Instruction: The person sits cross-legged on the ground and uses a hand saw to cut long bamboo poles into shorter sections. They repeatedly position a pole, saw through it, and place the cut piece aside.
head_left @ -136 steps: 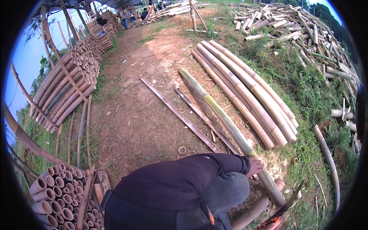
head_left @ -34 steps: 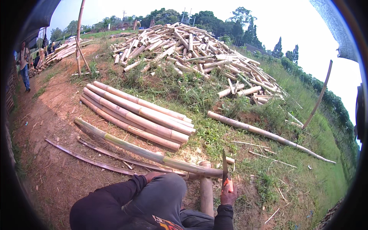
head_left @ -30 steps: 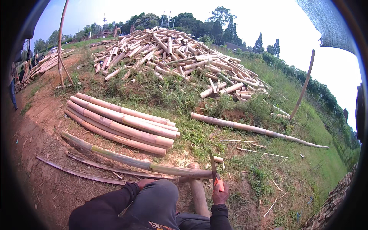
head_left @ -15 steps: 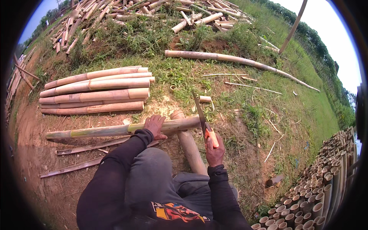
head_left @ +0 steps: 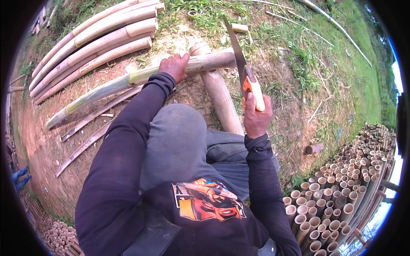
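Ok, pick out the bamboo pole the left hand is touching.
The greenish pole under the left hand, lying across a bamboo log, its right end beside the saw; the grouped poles and thin strips lie untouched.

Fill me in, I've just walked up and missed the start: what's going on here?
The person's left hand is on a long, partly green bamboo pole, while the right hand holds a handsaw by its orange handle. The blade is at the pole's right end; whether it touches is hard to tell. The pole lies across a bamboo log, its end unsupported beyond it. Other poles lie together farther off, to the left.
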Demonstrator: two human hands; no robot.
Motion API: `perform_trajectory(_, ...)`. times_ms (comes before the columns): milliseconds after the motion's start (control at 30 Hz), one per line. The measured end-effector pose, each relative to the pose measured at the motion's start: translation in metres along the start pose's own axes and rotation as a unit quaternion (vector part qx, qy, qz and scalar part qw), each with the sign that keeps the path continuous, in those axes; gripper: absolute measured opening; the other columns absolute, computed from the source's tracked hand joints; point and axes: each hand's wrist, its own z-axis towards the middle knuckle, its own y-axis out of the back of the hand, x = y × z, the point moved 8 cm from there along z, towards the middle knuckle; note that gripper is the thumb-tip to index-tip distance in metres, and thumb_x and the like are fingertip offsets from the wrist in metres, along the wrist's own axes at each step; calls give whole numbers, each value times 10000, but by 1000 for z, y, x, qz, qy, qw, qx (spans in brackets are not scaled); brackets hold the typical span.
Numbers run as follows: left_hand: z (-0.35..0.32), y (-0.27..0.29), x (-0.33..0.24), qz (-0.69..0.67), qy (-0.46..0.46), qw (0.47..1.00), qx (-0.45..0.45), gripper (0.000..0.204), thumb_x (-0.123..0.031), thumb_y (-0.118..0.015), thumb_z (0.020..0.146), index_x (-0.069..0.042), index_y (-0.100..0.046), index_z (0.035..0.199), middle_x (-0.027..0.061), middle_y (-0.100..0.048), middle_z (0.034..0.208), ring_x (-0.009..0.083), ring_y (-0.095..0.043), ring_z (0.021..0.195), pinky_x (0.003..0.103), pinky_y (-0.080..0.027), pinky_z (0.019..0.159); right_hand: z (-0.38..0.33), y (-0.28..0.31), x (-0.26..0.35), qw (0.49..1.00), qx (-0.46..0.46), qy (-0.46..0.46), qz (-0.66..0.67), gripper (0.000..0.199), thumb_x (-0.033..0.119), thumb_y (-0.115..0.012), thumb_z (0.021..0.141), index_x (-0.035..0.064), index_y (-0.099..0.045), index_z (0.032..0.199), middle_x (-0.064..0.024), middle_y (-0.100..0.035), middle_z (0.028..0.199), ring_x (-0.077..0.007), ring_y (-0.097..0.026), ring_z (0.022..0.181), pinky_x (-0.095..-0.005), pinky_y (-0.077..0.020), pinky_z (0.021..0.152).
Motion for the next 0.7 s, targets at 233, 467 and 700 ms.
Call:
perform_trajectory(233, 7, -6, 6, -10, -9, 999, 35, 667, -381, -919, 803, -145, -563, 1315, 159, -730, 1158, 370, -746, 1084, 493, -600, 908, -91, 51, 20, 999, -26, -24, 42, 194, 157, -690, 1066, -20, -628, 1118, -38, -647, 848, -68, -583, 637, -237, -472, 556)
perform_trajectory(467, 11, -2, 6, -27, 2, 997, 75, 667, -383, -885, 792, -145, -558, 1322, 171, -725, 1148, 392, -732, 1065, 514, -586, 928, 16, -31, -28, 997, -36, -2, 72, 158, 143, -733, 1043, 3, -659, 1039, -45, -656, 798, -89, -605, 707, -293, -501, 642)
perform_trajectory(700, 23, 0, 7, -115, -65, 984, 116, 736, -445, -890, 725, -140, -612, 1335, 192, -755, 1112, 391, -736, 1081, 499, -583, 941, 44, -35, 36, 998, -15, 51, -19, 222, 194, -751, 1031, -2, -650, 1005, -91, -679, 743, -125, -643, 653, -335, -517, 613)
